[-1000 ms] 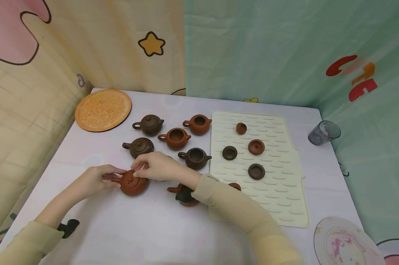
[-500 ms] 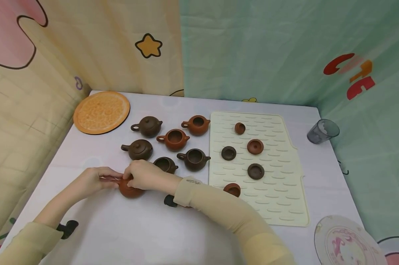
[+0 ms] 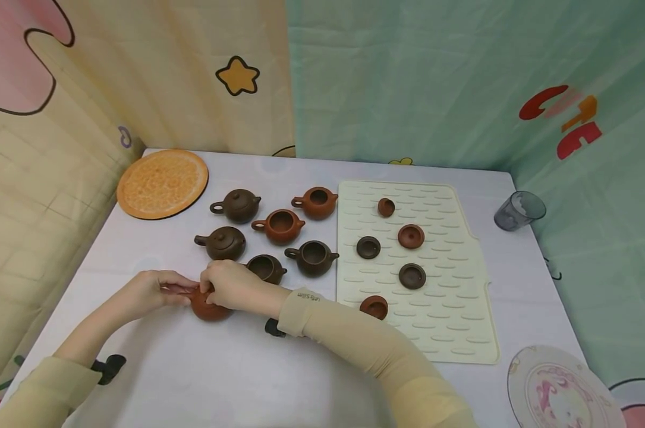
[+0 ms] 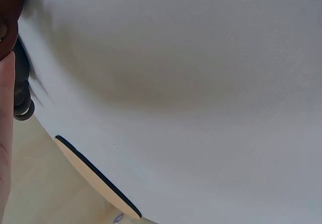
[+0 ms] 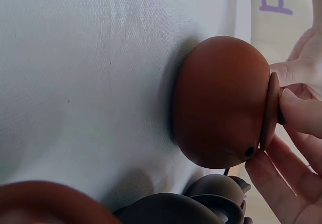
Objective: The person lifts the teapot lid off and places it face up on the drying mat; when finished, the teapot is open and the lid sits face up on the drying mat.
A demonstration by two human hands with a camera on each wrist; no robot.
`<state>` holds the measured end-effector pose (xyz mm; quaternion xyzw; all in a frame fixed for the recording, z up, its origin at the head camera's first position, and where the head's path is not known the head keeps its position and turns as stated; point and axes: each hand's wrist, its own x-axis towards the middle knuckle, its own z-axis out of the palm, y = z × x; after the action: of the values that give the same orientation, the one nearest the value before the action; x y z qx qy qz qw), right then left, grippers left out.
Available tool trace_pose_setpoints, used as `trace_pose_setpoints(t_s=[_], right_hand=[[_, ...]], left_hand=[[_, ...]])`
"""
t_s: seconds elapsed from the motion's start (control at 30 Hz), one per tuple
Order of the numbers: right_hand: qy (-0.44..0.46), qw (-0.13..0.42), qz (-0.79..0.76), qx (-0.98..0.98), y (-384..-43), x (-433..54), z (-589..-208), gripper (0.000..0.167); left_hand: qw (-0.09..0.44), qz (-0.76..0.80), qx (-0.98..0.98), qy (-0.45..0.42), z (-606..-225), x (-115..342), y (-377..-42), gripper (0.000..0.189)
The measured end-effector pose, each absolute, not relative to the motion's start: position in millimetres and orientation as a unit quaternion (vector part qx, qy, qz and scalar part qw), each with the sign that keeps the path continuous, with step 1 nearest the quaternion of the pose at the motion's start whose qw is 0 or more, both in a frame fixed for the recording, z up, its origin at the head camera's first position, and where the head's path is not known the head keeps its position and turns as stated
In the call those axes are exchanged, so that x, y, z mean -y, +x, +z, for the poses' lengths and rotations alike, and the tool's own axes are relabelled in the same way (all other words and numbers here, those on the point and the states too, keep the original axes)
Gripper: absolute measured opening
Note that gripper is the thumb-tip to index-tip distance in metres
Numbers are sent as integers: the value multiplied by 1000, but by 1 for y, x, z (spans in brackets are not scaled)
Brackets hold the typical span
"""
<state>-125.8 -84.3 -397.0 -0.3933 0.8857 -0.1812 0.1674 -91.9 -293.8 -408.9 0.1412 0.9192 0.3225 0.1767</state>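
A reddish-brown teapot (image 3: 208,308) stands on the table, its body seen from the side in the right wrist view. My left hand (image 3: 152,294) grips its handle between thumb and fingers. My right hand (image 3: 239,286) is over the pot's top, hiding the lid from the head camera. In the right wrist view, that hand pinches the knob of the lid (image 5: 270,113), which sits on the pot's mouth. Just behind is a dark open teapot (image 3: 265,268), partly covered by the right hand. Only a finger of the left hand (image 4: 5,128) shows in the left wrist view.
Two lidded dark teapots (image 3: 239,205) and several open ones, such as a red teapot (image 3: 280,226), stand behind. Loose lids (image 3: 411,236) lie on a cream mat (image 3: 456,321). An orange round board (image 3: 163,183), a glass (image 3: 520,210) and a plate (image 3: 563,392) lie near the edges.
My right hand has shifted left and down from beside the lid to over the pot's top, uncovering part of the dark open teapot. The left hand has kept its hold on the handle.
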Motion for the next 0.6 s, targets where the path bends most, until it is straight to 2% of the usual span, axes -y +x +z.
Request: trace_pose_setpoints(t_s=[0.33, 0.47, 0.6], right_hand=[[-379, 156, -234, -882, -125, 79, -398, 7], [-345, 187, -302, -869, -127, 72, -395, 9], [-275, 264, -391, -838, -131, 54, -388, 11]], left_hand=[[184, 318, -919, 142, -408, 293, -92, 31], [183, 315, -921, 140, -408, 293, -91, 31], [178, 315, -922, 140, -409, 293, -90, 31]])
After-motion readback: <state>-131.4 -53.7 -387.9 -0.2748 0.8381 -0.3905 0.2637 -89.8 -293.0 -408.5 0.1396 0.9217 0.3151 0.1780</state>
